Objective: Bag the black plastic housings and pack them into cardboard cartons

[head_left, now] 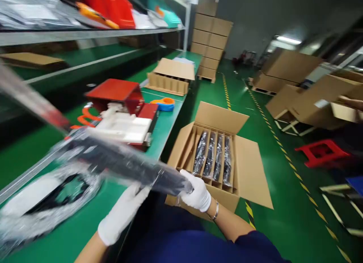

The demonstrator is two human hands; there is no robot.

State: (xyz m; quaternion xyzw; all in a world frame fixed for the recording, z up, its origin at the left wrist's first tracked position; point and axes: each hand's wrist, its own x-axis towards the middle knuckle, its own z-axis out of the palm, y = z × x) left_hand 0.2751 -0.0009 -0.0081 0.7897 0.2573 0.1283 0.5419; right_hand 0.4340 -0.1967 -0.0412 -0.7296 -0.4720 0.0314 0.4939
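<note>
Here, both gloved hands hold a long black part in a clear plastic bag [124, 164] at lower centre. The right hand [197, 195] is closed around its end, just above the open carton [241, 157] of bagged parts; the left hand [124, 212] cups it from beneath, over the green worktop [167, 123].

White gloves [195, 195], black bagged part [127, 164], green table [167, 127], brown carton [249, 172], red stool [321, 151], yellow/blk floor stripes [283, 151].
</note>
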